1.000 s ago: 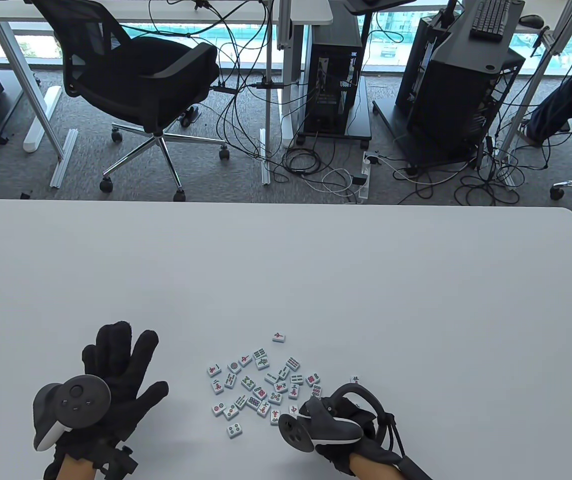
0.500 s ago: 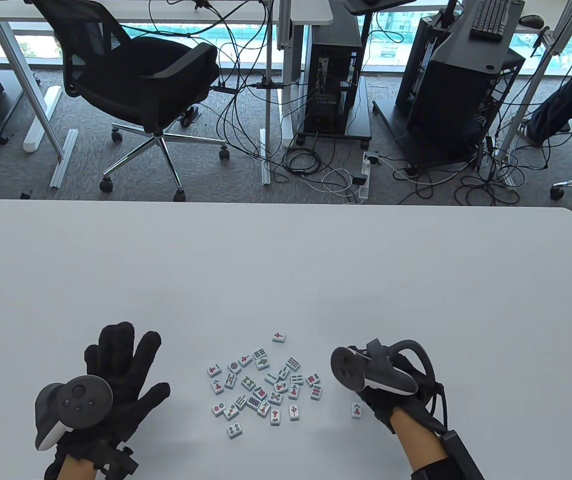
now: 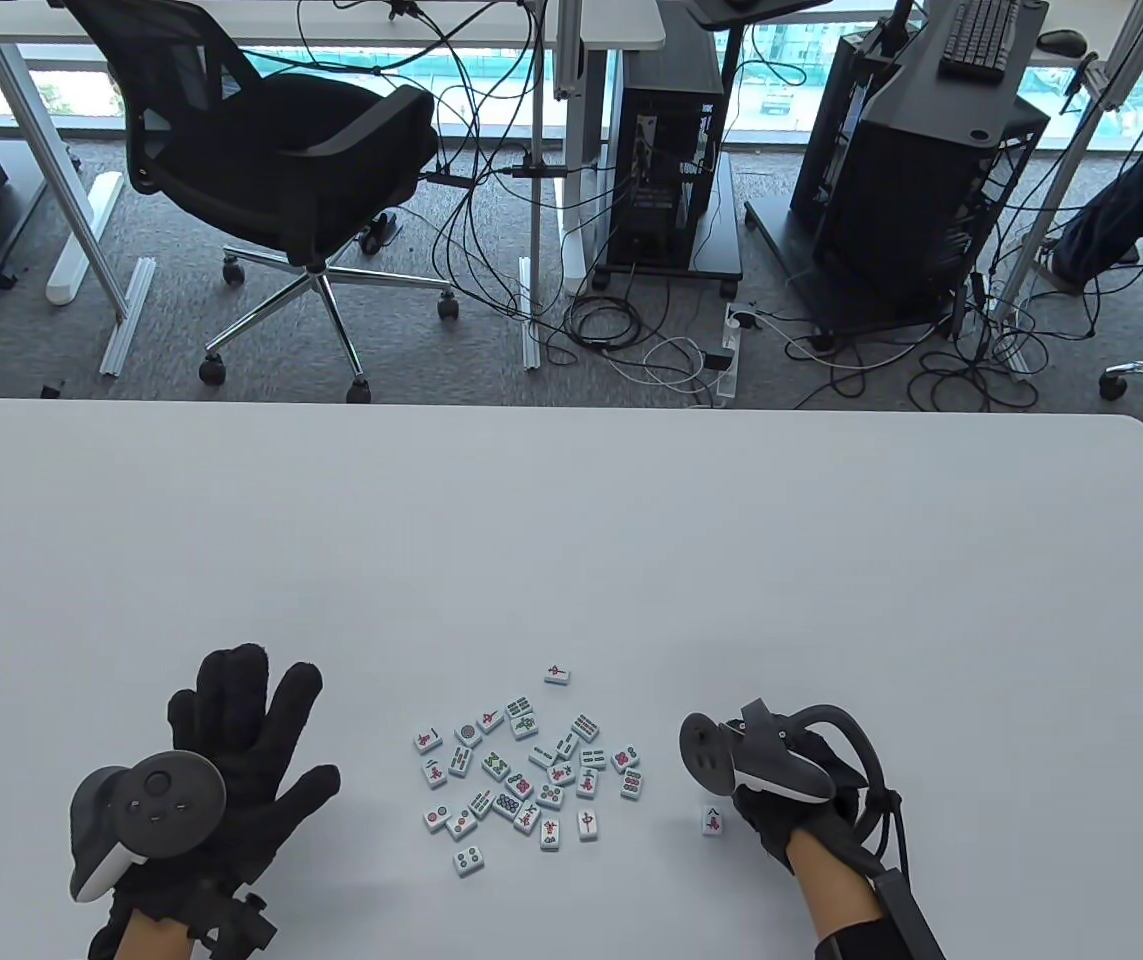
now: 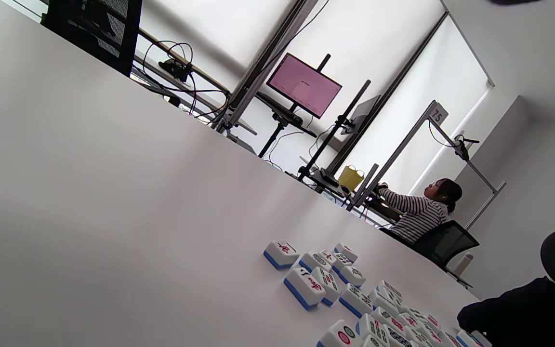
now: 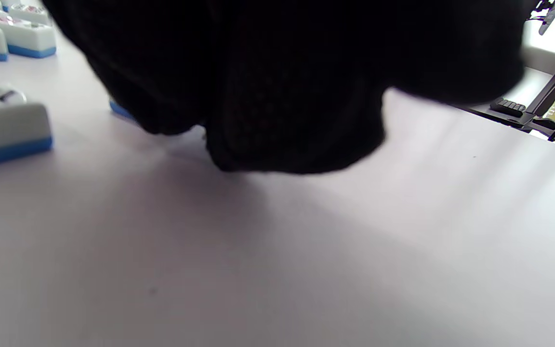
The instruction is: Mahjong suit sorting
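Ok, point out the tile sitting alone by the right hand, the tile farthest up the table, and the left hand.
lone tile (image 3: 712, 821), table view, its printed top face
farthest tile (image 3: 557, 673), table view, its top face
left hand (image 3: 231, 760), table view, back of the glove

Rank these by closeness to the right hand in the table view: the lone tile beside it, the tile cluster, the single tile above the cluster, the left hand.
1. Lone tile, just left of the right hand.
2. Tile cluster, mid-table.
3. Single tile, above the cluster.
4. Left hand, far left.

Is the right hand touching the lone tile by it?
Cannot tell: table view puts the right hand beside the lone tile, and the right wrist view is blocked.
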